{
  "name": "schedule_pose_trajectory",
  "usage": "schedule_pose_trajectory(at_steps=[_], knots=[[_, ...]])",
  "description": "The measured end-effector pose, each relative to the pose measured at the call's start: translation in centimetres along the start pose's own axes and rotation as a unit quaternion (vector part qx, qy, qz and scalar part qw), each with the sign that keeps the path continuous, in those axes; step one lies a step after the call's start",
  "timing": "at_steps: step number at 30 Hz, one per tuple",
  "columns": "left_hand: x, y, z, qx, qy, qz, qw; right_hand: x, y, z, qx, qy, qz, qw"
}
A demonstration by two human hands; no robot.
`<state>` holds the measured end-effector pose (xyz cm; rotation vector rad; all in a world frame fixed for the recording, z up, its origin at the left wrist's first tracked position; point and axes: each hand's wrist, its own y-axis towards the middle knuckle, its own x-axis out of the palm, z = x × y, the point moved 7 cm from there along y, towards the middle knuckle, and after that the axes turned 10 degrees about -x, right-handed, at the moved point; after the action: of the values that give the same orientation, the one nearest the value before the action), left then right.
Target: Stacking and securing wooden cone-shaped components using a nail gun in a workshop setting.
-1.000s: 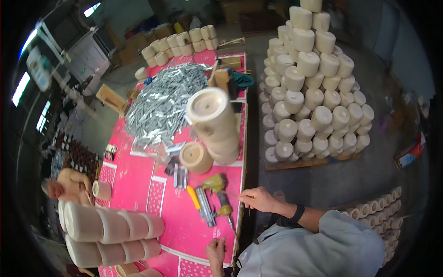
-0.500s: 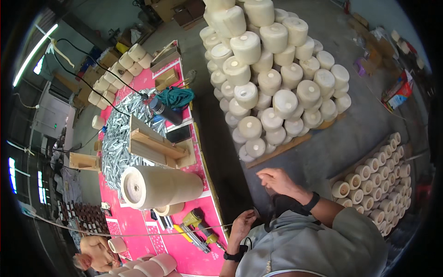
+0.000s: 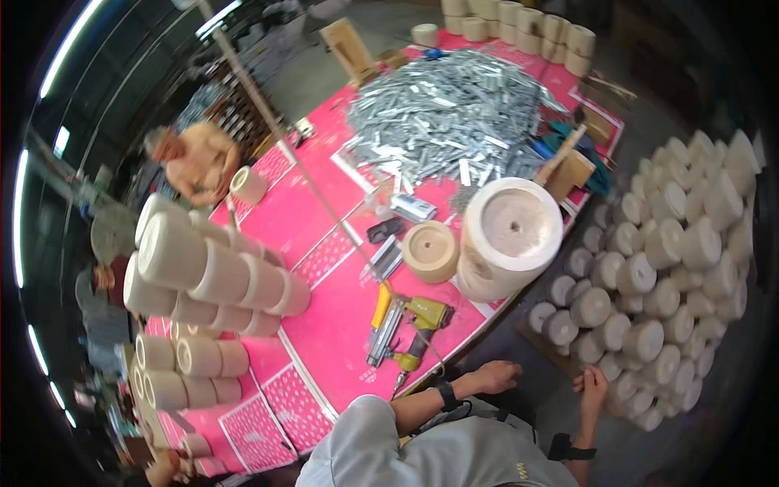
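My left hand [image 3: 493,377] is off the table's near edge, fingers stretched forward, with nothing visible in it. To its right my right hand [image 3: 592,381] hangs beside the stack of cream cylinders [image 3: 591,308], fingers loosely bent and apart, seemingly empty. On the pink-covered table [image 3: 333,349], nearest my left hand, lies a yellow-green air nail gun [image 3: 422,325] with its hose. Beside the gun is a yellow-handled tool [image 3: 380,304]. Behind stand a tall cream cylinder [image 3: 511,227] with a recessed, holed top and a shorter round one [image 3: 430,252].
Silvery metal pieces [image 3: 446,114] are heaped on the far table. Stacked cream cylinders [image 3: 219,272] rise at the left, more [image 3: 531,32] line the far edge. Another person [image 3: 199,162] is across the table; a partly visible person [image 3: 162,469] is at the lower left.
My view has swung left, bringing the table to the middle and the floor stack to the right. My hands have moved apart from the earlier pose; neither has picked up anything visible.
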<state>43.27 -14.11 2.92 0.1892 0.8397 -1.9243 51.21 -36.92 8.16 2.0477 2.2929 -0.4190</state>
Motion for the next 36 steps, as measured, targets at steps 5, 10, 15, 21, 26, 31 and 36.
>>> schedule_pose_trajectory(at_steps=[5, 10, 15, 21, 26, 31, 36], knots=[[-2.3, -1.5, -1.1, -0.096, -0.016, 0.072, 0.993, 5.5, 4.6, -5.1, -0.039, -0.02, -0.134, 0.99], [0.5, 1.1, -0.9, -0.156, -0.053, 0.144, 0.976, 3.2, 7.3, -3.4, -0.082, -0.026, -0.224, 0.971], [1.9, 0.1, 3.7, -0.154, -0.106, 0.183, 0.965, 1.3, 8.2, -2.0, -0.064, -0.063, -0.278, 0.956], [1.0, -8.7, 4.3, -0.222, -0.306, 0.216, 0.9, 3.5, 9.4, -1.1, -0.094, -0.041, -0.373, 0.922], [-2.4, -22.3, -4.4, -0.183, -0.313, 0.57, 0.738, 8.6, 5.9, -4.0, -0.109, -0.058, -0.427, 0.896], [-2.0, -28.4, -9.0, -0.129, -0.551, 0.598, 0.568, 11.6, 3.4, -4.2, -0.134, -0.059, -0.43, 0.891], [-3.3, -19.4, -6.8, -0.153, -0.547, 0.4, 0.719, 12.8, -0.7, -6.1, -0.016, 0.007, -0.388, 0.922]])
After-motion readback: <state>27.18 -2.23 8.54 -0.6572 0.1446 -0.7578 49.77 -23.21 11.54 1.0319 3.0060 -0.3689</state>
